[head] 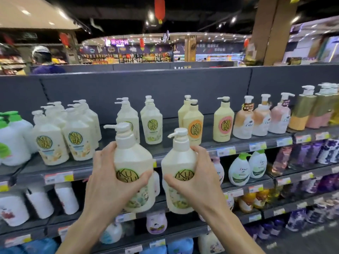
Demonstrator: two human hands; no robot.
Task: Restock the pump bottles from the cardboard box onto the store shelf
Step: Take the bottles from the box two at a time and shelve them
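My left hand (105, 177) grips a cream pump bottle (133, 158) with a green-gold round label, held upright. My right hand (195, 177) grips a second matching pump bottle (178, 162), also upright, beside the first. Both bottles hang in front of the top shelf (102, 167), just below a gap in its row. Behind that gap stand two rows of the same cream bottles with green labels (152, 123). The cardboard box is not in view.
The top shelf holds cream bottles at left (49, 142), yellow bottles with orange and pink labels (222, 123), and pink and gold bottles at right (304, 112). Lower shelves (247, 186) carry more bottles. A person (44, 60) stands beyond the shelf at far left.
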